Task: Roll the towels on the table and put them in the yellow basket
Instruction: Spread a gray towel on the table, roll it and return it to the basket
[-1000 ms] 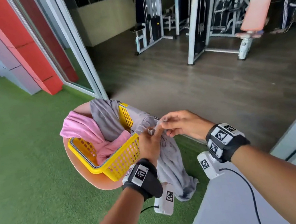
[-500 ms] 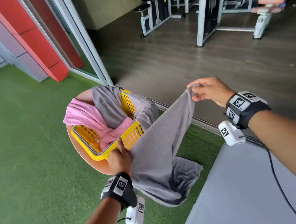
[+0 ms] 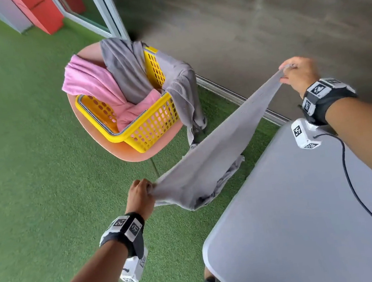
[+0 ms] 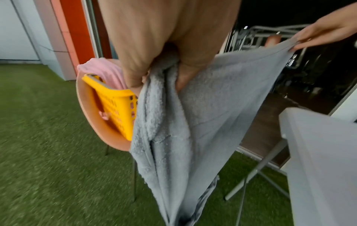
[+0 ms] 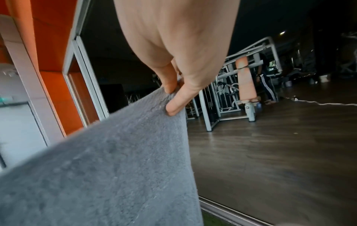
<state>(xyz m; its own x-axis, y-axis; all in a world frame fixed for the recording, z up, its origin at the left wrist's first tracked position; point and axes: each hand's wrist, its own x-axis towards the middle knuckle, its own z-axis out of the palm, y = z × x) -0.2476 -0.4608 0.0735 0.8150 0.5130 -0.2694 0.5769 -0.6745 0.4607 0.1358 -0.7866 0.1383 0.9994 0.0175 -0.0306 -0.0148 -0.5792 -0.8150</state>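
Observation:
A grey towel (image 3: 217,151) (image 4: 222,107) (image 5: 106,160) hangs stretched in the air between my two hands, beside the table. My left hand (image 3: 141,191) (image 4: 154,68) grips one bunched corner. My right hand (image 3: 294,72) (image 5: 173,94) (image 4: 318,36) pinches the opposite corner, held higher and farther out. The towel's loose lower part sags toward the grass. A yellow basket (image 3: 147,127) (image 4: 114,104) sits on a round salmon chair (image 3: 110,148), holding a pink towel (image 3: 102,85) and another grey towel (image 3: 147,72) that drapes over its rim.
The grey table (image 3: 309,219) (image 4: 324,152) fills the lower right, with a black cable (image 3: 363,200) across it. Green turf (image 3: 30,173) covers the ground on the left. A sliding-door track (image 3: 233,94) separates it from a dark wooden floor (image 3: 248,26) with gym machines (image 5: 241,91).
My hands have drawn apart, pulling the grey towel off the basket and stretching it out: the left came toward me, the right swung out to the right and up.

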